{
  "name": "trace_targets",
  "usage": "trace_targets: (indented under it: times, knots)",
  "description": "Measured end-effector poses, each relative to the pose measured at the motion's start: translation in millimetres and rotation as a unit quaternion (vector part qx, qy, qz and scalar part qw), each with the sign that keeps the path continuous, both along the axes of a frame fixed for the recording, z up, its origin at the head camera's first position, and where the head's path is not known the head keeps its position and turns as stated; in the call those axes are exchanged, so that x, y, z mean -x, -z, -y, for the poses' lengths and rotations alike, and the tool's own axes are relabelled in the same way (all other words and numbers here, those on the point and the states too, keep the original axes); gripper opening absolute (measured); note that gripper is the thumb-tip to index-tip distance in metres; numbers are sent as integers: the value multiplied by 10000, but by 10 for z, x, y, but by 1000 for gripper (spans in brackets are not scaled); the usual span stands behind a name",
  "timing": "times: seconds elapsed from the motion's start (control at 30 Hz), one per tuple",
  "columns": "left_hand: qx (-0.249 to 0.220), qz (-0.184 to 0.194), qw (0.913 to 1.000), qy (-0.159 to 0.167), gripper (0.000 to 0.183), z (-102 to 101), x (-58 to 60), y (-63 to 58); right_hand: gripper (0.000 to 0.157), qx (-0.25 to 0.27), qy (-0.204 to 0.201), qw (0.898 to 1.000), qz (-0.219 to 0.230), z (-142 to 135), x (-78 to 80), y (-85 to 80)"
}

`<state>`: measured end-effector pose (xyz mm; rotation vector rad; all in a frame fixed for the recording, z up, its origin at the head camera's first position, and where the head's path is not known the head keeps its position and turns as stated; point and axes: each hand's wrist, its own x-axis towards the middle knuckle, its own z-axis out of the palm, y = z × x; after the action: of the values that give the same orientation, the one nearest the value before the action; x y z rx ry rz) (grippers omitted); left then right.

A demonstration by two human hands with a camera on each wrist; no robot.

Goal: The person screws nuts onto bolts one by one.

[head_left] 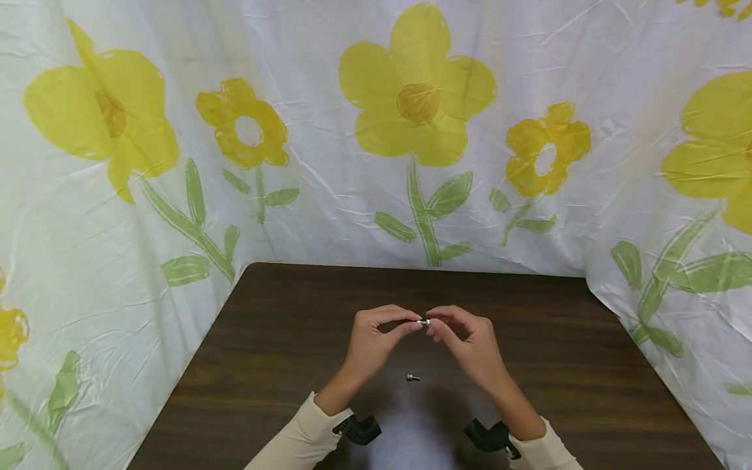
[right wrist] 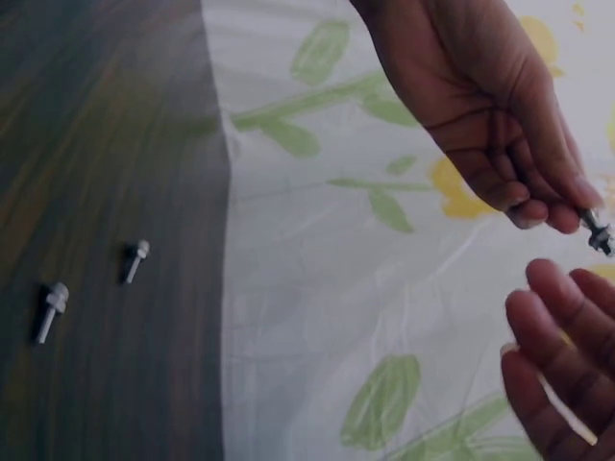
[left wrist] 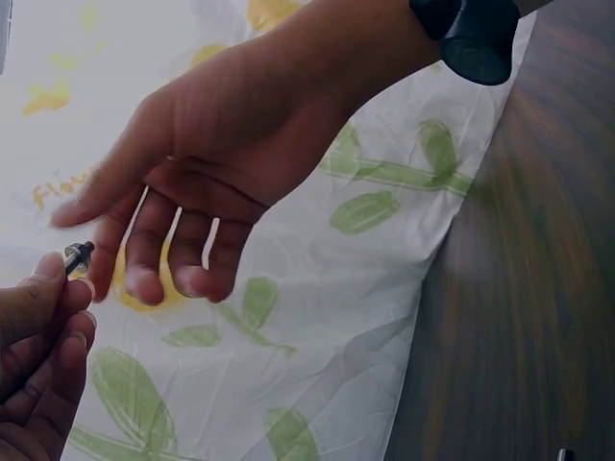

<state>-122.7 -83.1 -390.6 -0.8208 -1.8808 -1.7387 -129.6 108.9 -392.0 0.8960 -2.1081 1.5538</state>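
My left hand (head_left: 375, 333) pinches a small metal bolt (left wrist: 75, 259) between thumb and forefinger, above the table. A nut (left wrist: 81, 252) sits around the shank near its far end. Facing it, my right hand (head_left: 467, 336) has its thumb and forefinger parted about the bolt's other end. From the left wrist view, the right fingers are spread and loosely bent, with the bolt's end between thumb and forefinger. The right wrist view also has the left hand (right wrist: 514, 125) gripping the bolt and the right hand (right wrist: 567, 355) with its fingers relaxed.
Below the hands, a bolt (head_left: 413, 377) lies on the dark wooden table (head_left: 282, 326). Two bolts lie there in the right wrist view, a larger one (right wrist: 52, 309) and a smaller one (right wrist: 136, 259). A white flowered curtain (head_left: 317, 215) hangs around the table's back and sides.
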Motion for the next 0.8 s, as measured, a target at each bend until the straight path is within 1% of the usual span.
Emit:
trace_targets:
  times: [0.13, 0.2, 0.3, 0.4, 0.5, 0.53, 0.6, 0.67, 0.7, 0.73, 0.8]
  knots:
    - [6, 14, 10000, 33, 5, 8, 2, -1, 30, 86, -118, 9994, -300, 13, -51, -76]
    - [12, 15, 10000, 41, 5, 7, 3, -1, 31, 168, -138, 9988, -433, 20, -55, -87]
    - [8, 32, 10000, 51, 6, 5, 5, 0, 28, 269, -221, 9981, -514, 24, -44, -80]
    - [3, 29, 10000, 74, 6, 2, 6, 4, 25, 265, -295, 9982, -460, 16, -12, -27]
    - [-7, 7, 9999, 114, 6, -3, 7, 14, 18, 85, -177, 9992, -340, -2, 55, 83]
    - [-7, 6, 9999, 119, 6, -6, 6, 16, 19, 9, -120, 9996, -274, -9, 78, 123]
    - [-5, 9, 9999, 115, 6, -11, 5, 17, 30, -144, 74, 9998, -83, -21, 113, 189]
    - [-4, 28, 9999, 103, 7, -16, 5, 14, 42, -216, 238, 9995, 71, -15, 116, 204]
    - [-3, 39, 9999, 95, 7, -17, 4, 10, 46, -222, 273, 9993, 121, -12, 112, 200]
    - [4, 45, 10000, 79, 7, -18, 4, 6, 48, -213, 287, 9992, 153, -11, 107, 192]
    - [-7, 34, 10000, 65, 8, -18, 6, -2, 42, -122, 224, 9995, 162, -10, 99, 178]
